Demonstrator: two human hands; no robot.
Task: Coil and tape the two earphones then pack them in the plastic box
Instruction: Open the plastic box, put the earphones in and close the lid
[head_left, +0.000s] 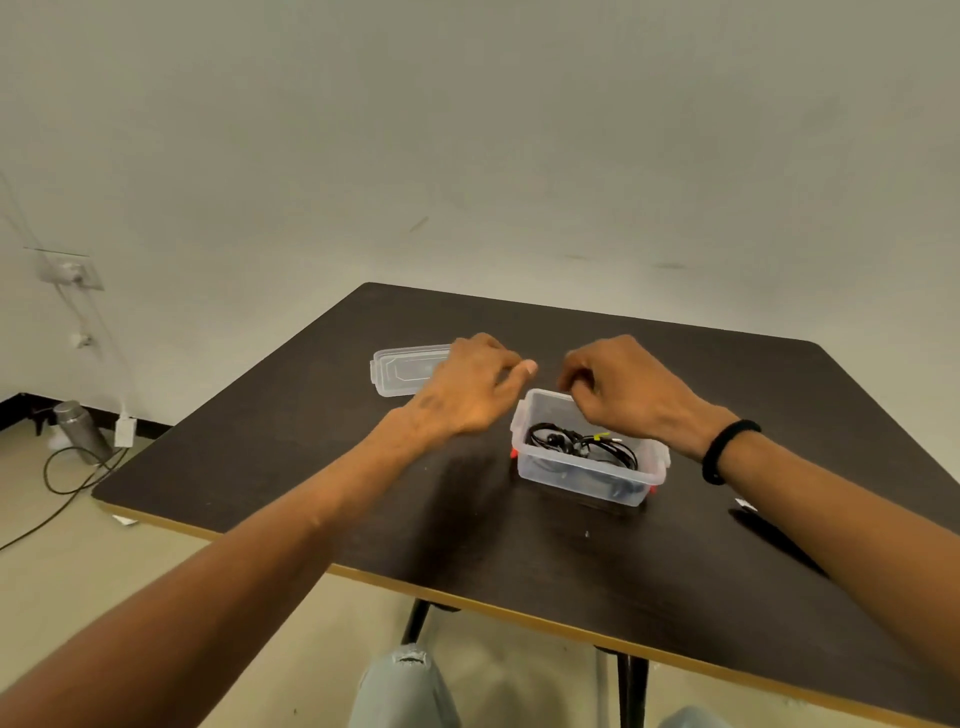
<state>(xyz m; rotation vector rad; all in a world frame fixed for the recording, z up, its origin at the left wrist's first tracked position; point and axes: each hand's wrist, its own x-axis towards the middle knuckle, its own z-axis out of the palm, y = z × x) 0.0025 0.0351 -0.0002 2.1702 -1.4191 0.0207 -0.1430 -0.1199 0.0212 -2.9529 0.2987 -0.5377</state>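
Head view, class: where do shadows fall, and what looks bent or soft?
Head view: soft shadows lie on the table beneath both forearms and beside the plastic box; wide-angle distortion tilts the table edges; the earphones look slightly soft.

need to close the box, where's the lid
The lid lies flat on the table, left of the plastic box, partly behind the left hand.

A dark table (519, 545) with a pale edge stands under the hands. Far left of them, a metal bottle (80, 431), a black cable (62, 488) and a wall socket (70, 273).
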